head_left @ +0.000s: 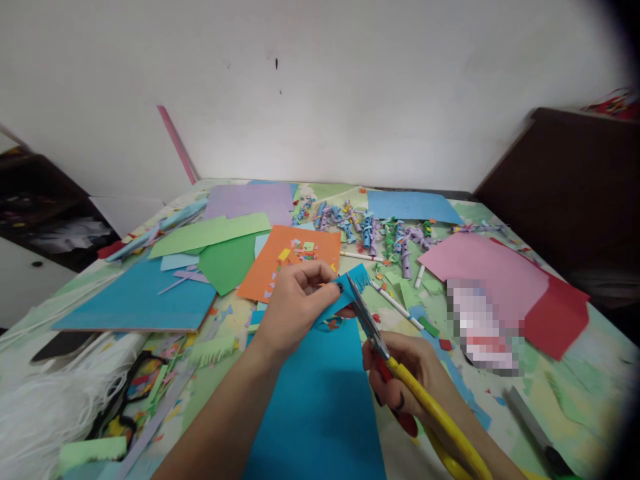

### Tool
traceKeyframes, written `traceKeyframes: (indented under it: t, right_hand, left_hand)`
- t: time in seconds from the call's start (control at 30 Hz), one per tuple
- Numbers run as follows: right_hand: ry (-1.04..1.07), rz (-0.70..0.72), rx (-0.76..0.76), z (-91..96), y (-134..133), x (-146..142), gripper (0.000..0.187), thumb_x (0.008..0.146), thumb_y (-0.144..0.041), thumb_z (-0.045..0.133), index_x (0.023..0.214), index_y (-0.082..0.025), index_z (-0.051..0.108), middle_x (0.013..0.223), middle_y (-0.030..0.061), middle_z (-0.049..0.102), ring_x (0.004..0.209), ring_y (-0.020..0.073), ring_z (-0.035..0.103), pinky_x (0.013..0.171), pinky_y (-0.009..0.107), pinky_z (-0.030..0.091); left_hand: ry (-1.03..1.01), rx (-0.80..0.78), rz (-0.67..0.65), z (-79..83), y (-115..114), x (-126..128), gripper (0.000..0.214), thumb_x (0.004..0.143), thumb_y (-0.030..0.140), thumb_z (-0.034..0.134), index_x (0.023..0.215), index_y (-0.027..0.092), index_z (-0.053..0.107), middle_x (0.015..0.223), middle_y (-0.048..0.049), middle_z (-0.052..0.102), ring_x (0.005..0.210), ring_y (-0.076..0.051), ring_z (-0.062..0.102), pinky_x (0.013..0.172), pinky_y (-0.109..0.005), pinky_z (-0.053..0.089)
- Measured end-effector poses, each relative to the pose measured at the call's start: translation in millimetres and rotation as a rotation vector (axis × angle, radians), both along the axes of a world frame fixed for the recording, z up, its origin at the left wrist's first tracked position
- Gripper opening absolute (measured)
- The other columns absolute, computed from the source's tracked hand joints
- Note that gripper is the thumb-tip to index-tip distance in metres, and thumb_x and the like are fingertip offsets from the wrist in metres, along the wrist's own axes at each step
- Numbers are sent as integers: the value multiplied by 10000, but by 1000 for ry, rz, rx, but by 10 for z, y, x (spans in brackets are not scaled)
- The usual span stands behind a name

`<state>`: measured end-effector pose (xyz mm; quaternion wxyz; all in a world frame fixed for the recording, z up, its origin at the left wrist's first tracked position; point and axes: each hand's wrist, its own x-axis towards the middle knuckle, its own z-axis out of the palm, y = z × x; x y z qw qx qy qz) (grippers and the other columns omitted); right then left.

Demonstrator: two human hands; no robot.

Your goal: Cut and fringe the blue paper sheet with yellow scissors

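Seen from above, two bare hands meet near the middle of a crowded craft table. The left hand (295, 303), its forearm entering from 7 o'clock, is bent at the wrist with fingers curled, pinching a small blue paper strip (359, 275) between thumb and fingers. The right hand (405, 367), coming in from 5 o'clock, is closed around the handles of a pair of scissors (413, 387), fingers wrapped through and under them, with the blades pointing toward 11 o'clock. The strip is just above the table's centre, slanting up toward 1 or 2 o'clock; it is bright blue and flat, with a fringe of fine, narrow cuts on its edge toward 3 o'clock. The steel blades lie across it close to the left fingertips; whether they are fully together is hard to tell. The scissor handles are yellow outside and red inside. From the hands, a large blue sheet (320, 407) lies at 6 o'clock, an orange sheet (295, 238) strewn with scraps at 10 o'clock, a cluster of small rolled paper tubes (367, 230) at 1 o'clock, and a pink sheet (490, 267) near 3 o'clock.
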<state>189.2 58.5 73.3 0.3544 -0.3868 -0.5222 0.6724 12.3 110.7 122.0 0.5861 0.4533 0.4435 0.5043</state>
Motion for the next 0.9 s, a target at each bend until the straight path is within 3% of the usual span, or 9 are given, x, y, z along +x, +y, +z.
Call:
traceKeyframes:
  t: [0.2, 0.37, 0.5, 0.73, 0.9]
  right_hand:
    - [12, -12, -21, 10, -13, -9, 630, 548, -710, 774, 738, -150, 555, 505, -28, 498, 435, 64, 336, 371, 174, 228]
    - [20, -21, -39, 6, -22, -17, 425, 645, -487, 811, 717, -161, 548, 506, -35, 510, 361, 38, 323, 305, 149, 214]
    - [55, -31, -70, -11, -27, -23, 378, 631, -399, 833, 713, -163, 549, 498, -52, 506, 321, 18, 300, 275, 133, 211]
    - [62, -73, -76, -4, -20, -40, 384, 610, -368, 851, 666, -161, 533, 472, -58, 488, 357, 13, 289, 305, 116, 203]
    - [52, -61, -59, 22, -13, -57, 389, 600, -382, 843, 655, -163, 527, 473, -46, 492, 396, 34, 343, 338, 128, 219]
  left_hand:
    - [-28, -14, -13, -6, -12, -2, 137, 615, 191, 684, 589, 149, 556, 521, 36, 574, 490, -163, 658, 496, -254, 562]
    - [-15, 0, -7, -31, -6, -14, 117, 638, 180, 678, 600, 144, 574, 540, 21, 620, 485, -141, 648, 477, -226, 551]
    - [-24, -5, -16, -44, 3, -19, 115, 642, 182, 681, 612, 145, 577, 546, 15, 644, 475, -140, 646, 460, -220, 543]
    - [-45, 5, -7, -32, 10, -14, 115, 629, 155, 670, 579, 141, 568, 509, 35, 618, 443, -99, 612, 428, -172, 514]
    - [-45, -6, -15, -33, 12, -18, 113, 639, 171, 675, 600, 142, 573, 538, 22, 643, 477, -127, 642, 469, -215, 553]
